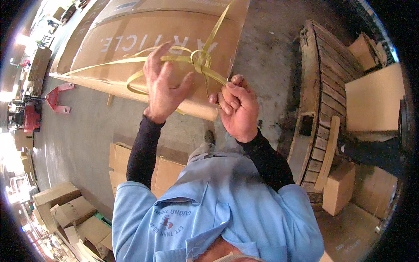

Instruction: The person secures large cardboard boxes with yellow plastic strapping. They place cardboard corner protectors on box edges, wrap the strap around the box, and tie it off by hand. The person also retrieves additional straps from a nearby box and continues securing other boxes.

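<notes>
A yellow strap (115,63) runs across a large brown carton (148,35) in front of me. Its loops cross in a loose knot (200,60) near the carton's right edge. My right hand (239,107) pinches the strap just right of this knot, between thumb and fingers. Left of the knot, my left hand (166,89) is open with fingers spread and thumb apart. A loose loop of the strap curves beside and behind it; whether the fingers touch the strap I cannot tell.
On the right stands a slatted wooden pallet (327,83), with cardboard boxes (375,98) beyond it. A red pallet jack (56,98) is on the left. Flattened cardboard (168,174) lies near my feet, and open cartons (78,212) are piled at the lower left.
</notes>
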The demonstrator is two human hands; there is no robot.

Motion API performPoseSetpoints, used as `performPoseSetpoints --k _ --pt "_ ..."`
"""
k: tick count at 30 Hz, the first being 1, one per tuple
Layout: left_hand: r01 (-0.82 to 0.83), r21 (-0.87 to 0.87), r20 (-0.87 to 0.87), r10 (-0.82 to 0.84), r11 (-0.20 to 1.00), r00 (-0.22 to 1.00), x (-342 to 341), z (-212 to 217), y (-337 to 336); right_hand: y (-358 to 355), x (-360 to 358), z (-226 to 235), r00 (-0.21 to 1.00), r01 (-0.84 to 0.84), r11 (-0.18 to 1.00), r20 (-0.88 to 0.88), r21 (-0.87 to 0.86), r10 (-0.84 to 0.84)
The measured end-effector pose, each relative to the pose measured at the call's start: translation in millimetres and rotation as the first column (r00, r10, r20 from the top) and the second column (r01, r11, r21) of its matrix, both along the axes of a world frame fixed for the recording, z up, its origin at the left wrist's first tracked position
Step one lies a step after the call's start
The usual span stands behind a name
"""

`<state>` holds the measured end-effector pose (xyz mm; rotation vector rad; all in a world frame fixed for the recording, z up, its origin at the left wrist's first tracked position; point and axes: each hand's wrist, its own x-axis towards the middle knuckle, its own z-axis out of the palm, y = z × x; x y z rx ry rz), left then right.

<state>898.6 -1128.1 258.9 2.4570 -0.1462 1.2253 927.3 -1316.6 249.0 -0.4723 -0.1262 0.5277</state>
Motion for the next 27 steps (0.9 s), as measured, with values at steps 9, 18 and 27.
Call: performPoseSetpoints --k 9,18,27 --pt "0.007 0.146 -0.151 0.016 0.989 0.988 -4 -23 -14 -6 -17 29 0.991 -0.088 0.993 -0.097 0.077 0.095" --pt "0.156 0.134 -0.052 -0.15 0.979 0.987 35 5 5 -10 -15 50 0.94 -0.237 0.93 -0.175 0.282 0.293" --pt "-0.026 0.004 -0.401 0.025 1.0 0.916 -51 -22 -21 -44 -47 2 0.9 -0.231 0.972 -0.372 0.031 0.226"
